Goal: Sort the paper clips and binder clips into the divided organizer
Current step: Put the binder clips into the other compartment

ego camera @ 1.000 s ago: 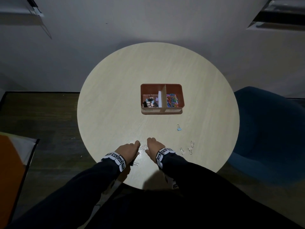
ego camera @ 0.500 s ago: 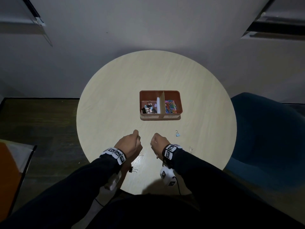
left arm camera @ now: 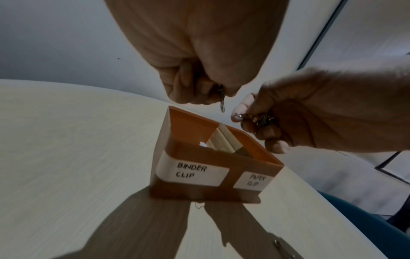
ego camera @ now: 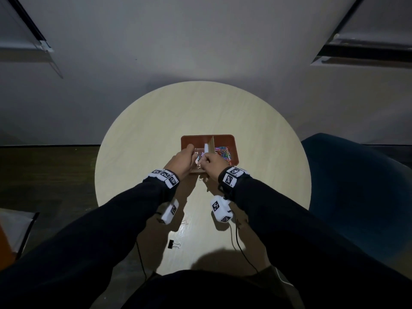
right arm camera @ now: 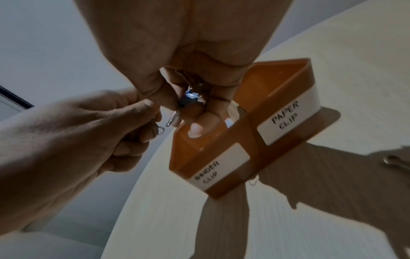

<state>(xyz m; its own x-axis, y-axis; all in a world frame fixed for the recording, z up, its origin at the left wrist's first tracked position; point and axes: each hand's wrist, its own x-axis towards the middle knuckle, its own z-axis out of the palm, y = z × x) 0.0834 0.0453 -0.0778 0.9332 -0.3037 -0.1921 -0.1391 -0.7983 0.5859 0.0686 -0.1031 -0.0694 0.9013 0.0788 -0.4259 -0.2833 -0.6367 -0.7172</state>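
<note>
Left hand [ego camera: 181,161] and right hand [ego camera: 213,164]: side by side, each pinching binder clips, held directly over the left "BINDER CLIP" compartment of the organizer [ego camera: 231,139], so the drop lay straight below. Nearer: black binder clip [ego camera: 173,244] loose on the table [ego camera: 133,152]. Right compartment: coloured paper clips [ego camera: 224,152].

My table [ego camera: 138,139] looks like pale wood-grain laminate with a slight sheen. The organizer [left arm camera: 195,143] is smooth orange-brown plastic with matt white paper labels [left arm camera: 193,172]. The clip [ego camera: 173,244] near me is black with shiny metal wire handles. My sleeves [ego camera: 111,224] are dark matt cloth.
</note>
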